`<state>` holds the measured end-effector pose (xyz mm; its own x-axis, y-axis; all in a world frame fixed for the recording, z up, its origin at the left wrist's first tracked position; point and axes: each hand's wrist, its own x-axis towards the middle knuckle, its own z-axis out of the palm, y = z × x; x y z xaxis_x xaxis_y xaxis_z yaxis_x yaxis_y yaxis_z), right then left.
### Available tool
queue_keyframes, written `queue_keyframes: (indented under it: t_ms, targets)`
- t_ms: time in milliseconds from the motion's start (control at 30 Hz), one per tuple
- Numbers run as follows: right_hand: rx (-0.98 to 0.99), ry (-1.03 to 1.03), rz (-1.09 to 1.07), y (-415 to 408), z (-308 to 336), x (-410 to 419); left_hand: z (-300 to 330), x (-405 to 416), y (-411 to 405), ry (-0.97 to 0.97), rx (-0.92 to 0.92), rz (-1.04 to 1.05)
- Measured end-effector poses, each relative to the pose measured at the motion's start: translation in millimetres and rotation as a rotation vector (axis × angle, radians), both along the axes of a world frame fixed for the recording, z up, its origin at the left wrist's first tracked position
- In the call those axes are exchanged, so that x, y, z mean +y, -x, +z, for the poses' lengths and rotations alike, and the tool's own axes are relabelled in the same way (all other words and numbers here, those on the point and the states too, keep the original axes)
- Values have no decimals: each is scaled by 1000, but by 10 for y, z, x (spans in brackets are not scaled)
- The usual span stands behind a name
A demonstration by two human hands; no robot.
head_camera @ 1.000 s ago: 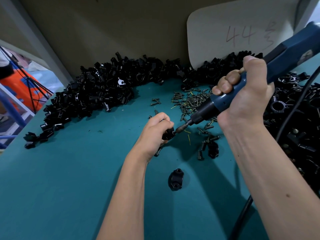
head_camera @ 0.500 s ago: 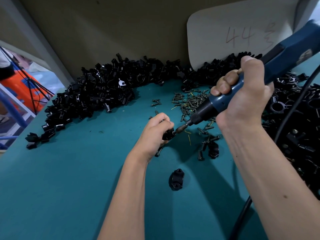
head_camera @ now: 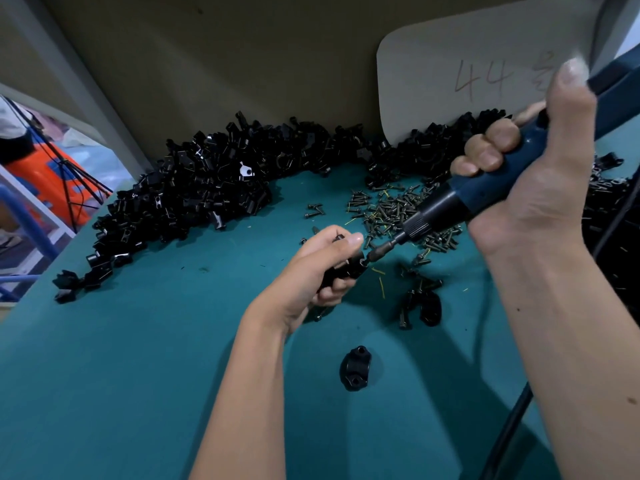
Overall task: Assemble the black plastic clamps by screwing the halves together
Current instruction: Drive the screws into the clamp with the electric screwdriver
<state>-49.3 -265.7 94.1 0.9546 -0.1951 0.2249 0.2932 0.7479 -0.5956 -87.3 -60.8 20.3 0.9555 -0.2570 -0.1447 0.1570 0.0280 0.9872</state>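
A: Head view: the left hand (head_camera: 311,268) is curled tight round a small black plastic clamp (head_camera: 346,270) just above the teal worktop (head_camera: 121,375), near centre. The right hand (head_camera: 530,188) is wrapped round a blue corded electric screwdriver (head_camera: 460,199), coming in from two o'clock, bit at the clamp.

B: Risks?

A: I'd judge the tilted bit could slip off the screw head toward the fingers (head_camera: 346,241), or the halves could shift and cross-thread. The heap of loose dark screws (head_camera: 391,209) lies at one o'clock; another black clamp piece (head_camera: 355,372) lies at six.
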Motion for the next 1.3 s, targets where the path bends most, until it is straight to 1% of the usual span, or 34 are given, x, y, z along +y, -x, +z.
queue_keyframes:
  t_ms: [100, 267, 333, 367, 500, 600, 667, 767, 867, 1033, 1300]
  targets:
    - [119, -44, -93, -15, 13, 17, 4, 15, 6, -88, -73, 38]
    - [263, -85, -171, -77, -78, 58, -69, -82, -60, -434, -281, 256]
    - [293, -108, -153, -99, -141, 75, -86, -100, -65, -569, -336, 302]
    - [307, -118, -138, -111, -167, 80, -91, -89, -71, -597, -337, 301]
    - [351, -171, -67, -152, -232, 75, -102, -9, -96, -574, -239, 170]
    - [328, -220, 3, -155, -242, 69, -97, -11, -66, -456, -95, 22]
    - [288, -225, 37, -152, -220, 51, -83, -44, -39, -384, -38, -51]
    - [234, -214, 75, -149, -171, 31, -57, -70, -22, -341, -45, -77]
    - [231, -202, 83, -148, -164, 19, -55, -81, -18, -357, -42, -80]
    - [297, -169, 57, -147, -244, 48, -38, -75, -54, -575, -86, -49]
    - [287, -177, 48, -158, -266, 45, -52, -65, -59, -526, -82, -54]
